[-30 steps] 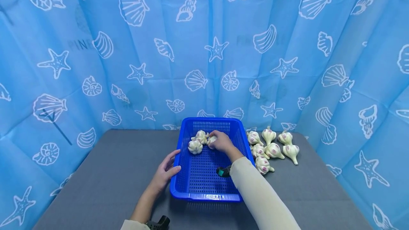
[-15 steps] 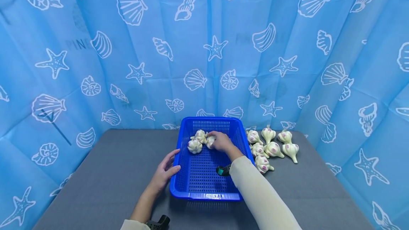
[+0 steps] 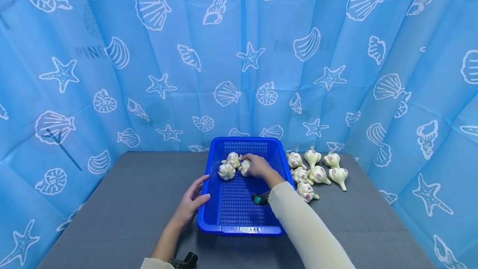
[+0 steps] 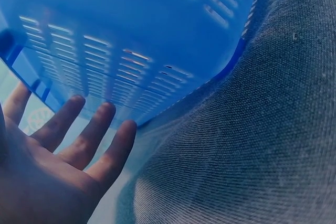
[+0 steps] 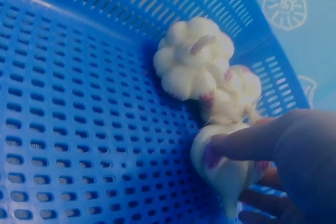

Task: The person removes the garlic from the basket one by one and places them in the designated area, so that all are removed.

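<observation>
In the head view my right hand [image 3: 258,166] reaches into the blue plastic basket [image 3: 240,230] and holds a garlic bulb [image 5: 223,166] between thumb and fingers. The bulb is low over the perforated floor, its stem pointing down in the right wrist view. Right against it are a second garlic bulb [image 5: 233,95] and a third, whiter garlic bulb [image 5: 191,59], both lying in the basket's far left part. My left hand [image 3: 191,204] rests at the basket's left side, thumb by the rim. In the left wrist view its fingers [image 4: 89,135] extend loosely along the slotted outer wall.
Several more garlic bulbs [image 3: 318,174] lie in a group on the grey cloth-covered table [image 3: 149,202], just right of the basket. A blue curtain [image 3: 179,74] with white shell prints hangs behind and at both sides.
The garlic bulb in my right hand has shifted slightly left and shows more from under the fingers. My left hand and the basket stay in place; the head view moves a little.
</observation>
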Available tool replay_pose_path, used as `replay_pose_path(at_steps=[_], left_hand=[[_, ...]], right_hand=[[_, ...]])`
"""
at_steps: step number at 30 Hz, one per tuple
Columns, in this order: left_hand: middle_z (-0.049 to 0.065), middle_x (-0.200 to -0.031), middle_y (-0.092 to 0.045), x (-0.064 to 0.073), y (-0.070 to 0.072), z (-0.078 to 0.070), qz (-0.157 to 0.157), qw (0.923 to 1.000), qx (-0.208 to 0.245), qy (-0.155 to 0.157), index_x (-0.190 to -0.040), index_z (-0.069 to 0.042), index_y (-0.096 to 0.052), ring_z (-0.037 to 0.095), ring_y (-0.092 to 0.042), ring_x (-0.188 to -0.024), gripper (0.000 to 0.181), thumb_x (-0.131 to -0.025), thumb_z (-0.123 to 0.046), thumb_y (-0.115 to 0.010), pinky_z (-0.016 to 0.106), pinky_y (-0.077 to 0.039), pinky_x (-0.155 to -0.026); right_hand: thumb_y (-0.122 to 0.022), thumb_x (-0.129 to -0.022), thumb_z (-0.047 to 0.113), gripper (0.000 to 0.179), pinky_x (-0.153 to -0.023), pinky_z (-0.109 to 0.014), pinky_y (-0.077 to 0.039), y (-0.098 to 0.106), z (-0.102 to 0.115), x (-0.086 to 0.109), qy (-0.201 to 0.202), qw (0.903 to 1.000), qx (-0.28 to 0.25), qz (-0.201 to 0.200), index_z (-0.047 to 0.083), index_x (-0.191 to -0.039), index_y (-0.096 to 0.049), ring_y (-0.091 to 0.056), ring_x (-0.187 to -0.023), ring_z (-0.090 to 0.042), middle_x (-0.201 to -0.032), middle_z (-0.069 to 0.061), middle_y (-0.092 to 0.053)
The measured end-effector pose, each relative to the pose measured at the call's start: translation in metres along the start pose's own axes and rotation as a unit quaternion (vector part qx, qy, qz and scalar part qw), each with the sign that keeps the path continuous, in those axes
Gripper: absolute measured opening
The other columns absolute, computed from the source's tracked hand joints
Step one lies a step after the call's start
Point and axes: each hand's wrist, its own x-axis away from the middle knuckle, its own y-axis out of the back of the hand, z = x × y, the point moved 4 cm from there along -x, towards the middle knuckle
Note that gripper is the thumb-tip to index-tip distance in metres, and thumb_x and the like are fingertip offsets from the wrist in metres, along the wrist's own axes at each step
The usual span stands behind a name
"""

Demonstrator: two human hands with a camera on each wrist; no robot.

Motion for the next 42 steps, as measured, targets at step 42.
replay_pose_path(at_steps=[42], left_hand=[[0.025,-0.146,-0.039,0.001,-0.002,0.0,0.003,0.9998,0.016,-0.006,-0.147,-0.018,-0.041,0.046,-0.044,-0.126,0.055,-0.095,-0.014,-0.058,0.058,-0.045,-0.093]], right_hand=[[-0.079,-0.082,0.035,0.057,-0.061,-0.032,-0.045,0.079,0.021,0.054,0.146,0.9872,-0.026,-0.06,0.014,-0.131,-0.059,-0.052,-0.071,-0.016,-0.081,0.0,-0.058]])
